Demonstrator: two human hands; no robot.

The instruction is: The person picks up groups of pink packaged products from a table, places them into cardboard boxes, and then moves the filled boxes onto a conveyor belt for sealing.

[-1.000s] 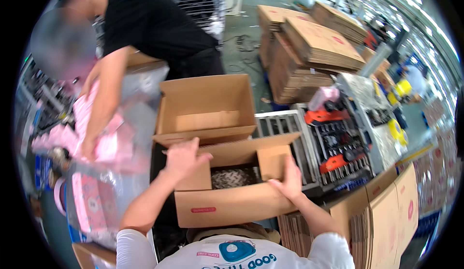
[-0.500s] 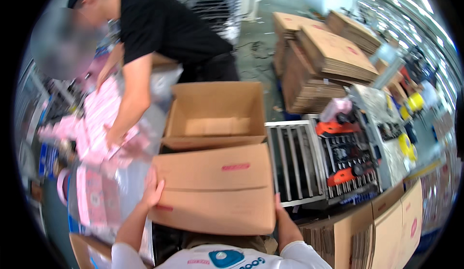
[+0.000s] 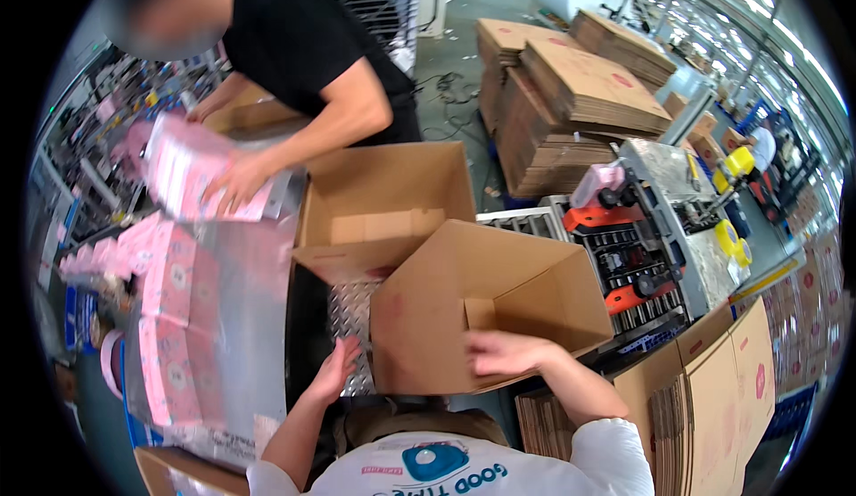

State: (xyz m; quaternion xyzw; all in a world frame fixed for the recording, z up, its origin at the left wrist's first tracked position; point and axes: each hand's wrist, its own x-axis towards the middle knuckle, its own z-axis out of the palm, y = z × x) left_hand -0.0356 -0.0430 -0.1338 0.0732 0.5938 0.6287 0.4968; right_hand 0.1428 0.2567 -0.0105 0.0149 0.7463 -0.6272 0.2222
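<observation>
A brown cardboard box (image 3: 415, 318) stands tilted in front of me, its open mouth facing up and to the right. My left hand (image 3: 339, 367) is just left of the box, fingers stretched out and holding nothing. My right hand (image 3: 499, 353) is at the near side of the box's mouth, fingers extended toward the left and slightly blurred; whether it touches the cardboard is unclear. Just beyond stands a second open cardboard box (image 3: 388, 194) with nothing visible inside. Beneath my box, part of a patterned metal plate (image 3: 352, 304) shows.
At left a co-worker in black handles pink packages (image 3: 201, 170) above a metal table (image 3: 236, 309) with a row of pink packs (image 3: 169, 353). Flattened cartons (image 3: 722, 398) stand at near right; stacked cartons (image 3: 580, 95) lie farther back. An orange-and-black machine (image 3: 624, 255) sits right of the box.
The near box has turned from its seamed face up to its open mouth showing at the right. Both hands have let go of its sides. The co-worker has lifted the pink packages.
</observation>
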